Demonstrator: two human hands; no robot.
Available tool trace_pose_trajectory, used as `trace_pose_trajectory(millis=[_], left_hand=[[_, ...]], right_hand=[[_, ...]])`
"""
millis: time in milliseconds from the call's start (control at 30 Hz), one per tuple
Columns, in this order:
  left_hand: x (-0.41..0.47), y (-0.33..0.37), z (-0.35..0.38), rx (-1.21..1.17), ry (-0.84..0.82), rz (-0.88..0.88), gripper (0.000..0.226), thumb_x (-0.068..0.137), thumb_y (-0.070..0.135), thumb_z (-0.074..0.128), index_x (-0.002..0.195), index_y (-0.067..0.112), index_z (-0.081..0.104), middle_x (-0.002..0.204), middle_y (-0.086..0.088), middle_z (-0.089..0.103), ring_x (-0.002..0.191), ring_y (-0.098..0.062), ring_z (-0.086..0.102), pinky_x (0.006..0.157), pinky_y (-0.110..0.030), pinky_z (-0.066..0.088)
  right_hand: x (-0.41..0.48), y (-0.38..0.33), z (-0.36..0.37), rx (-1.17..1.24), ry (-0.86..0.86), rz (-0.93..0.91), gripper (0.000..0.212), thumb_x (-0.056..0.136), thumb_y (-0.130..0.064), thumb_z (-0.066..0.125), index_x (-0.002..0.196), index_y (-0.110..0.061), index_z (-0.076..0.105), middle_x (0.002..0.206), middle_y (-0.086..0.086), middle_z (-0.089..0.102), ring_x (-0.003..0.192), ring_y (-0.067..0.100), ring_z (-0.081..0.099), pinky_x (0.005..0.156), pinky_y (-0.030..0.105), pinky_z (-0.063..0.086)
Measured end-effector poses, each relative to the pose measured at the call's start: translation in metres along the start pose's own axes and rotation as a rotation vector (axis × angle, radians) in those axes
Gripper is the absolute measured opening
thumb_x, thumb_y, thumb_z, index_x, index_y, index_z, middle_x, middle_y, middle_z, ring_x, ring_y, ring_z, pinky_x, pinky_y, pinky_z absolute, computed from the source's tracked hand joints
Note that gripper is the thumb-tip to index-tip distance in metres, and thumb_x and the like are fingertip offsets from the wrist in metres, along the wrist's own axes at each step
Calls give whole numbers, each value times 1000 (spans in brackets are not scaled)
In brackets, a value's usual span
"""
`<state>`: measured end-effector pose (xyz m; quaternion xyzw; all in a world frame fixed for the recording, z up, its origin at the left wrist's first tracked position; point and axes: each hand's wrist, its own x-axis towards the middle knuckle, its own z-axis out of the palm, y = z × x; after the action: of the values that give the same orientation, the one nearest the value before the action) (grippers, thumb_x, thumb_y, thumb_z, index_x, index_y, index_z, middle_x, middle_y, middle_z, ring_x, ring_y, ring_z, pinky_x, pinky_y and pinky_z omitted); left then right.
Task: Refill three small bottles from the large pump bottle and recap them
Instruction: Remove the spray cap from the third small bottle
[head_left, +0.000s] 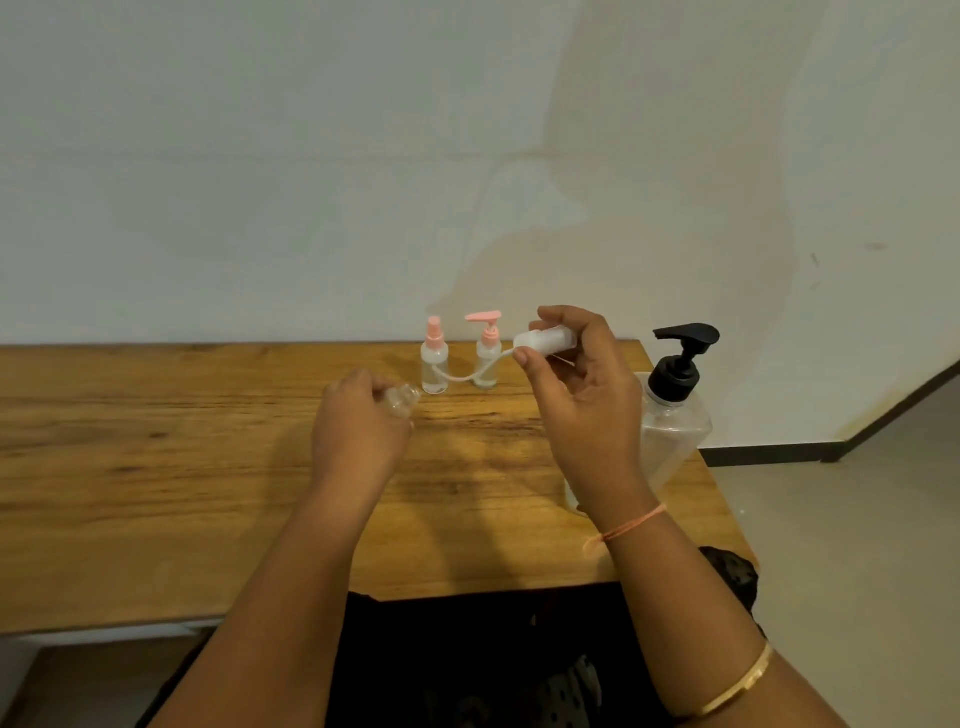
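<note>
Small bottle (403, 401): clear, rounded plastic.

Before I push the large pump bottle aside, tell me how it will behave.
The large pump bottle has a broad, squarish body, so it would probably slide rather than roll. Its tall black pump head may make it tip if pushed high up. It looks like clear plastic, likely not fragile; how full or heavy, I cannot tell.

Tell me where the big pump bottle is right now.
In the head view, the pump bottle stands upright at the right end of the table, just right of the right hand, which hides part of its left side.
</note>
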<state>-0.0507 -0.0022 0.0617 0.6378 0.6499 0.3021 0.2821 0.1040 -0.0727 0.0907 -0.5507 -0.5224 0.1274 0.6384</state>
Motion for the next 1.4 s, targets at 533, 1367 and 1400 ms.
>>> trace_pose_trajectory(millis=[533,1367,1400], left_hand=[[0,2,6,-113,29,-58,29,77,13,72,102,17,58,112,-8,58,96,-21,54,75,-28,38],[-7,7,9,-170,-40,-51,31,74,9,74,90,24,52,107,-3,58,94,-18,54,72,-28,39],[-7,6,10,-168,-42,-52,32,74,9,74,91,24,52,108,-3,58,94,-18,54,72,-28,38]], right_hand=[[-28,57,16,-687,-501,522,24,80,-27,73,83,-14,52,85,5,59,84,21,56,65,28,42],[-46,63,29,-1044,-749,455,34,91,-37,55,110,-8,61,115,11,52,104,30,57,81,38,48],[-46,62,28,-1048,-747,458,36,91,-39,56,110,-8,61,115,11,52,104,30,57,81,37,48]])
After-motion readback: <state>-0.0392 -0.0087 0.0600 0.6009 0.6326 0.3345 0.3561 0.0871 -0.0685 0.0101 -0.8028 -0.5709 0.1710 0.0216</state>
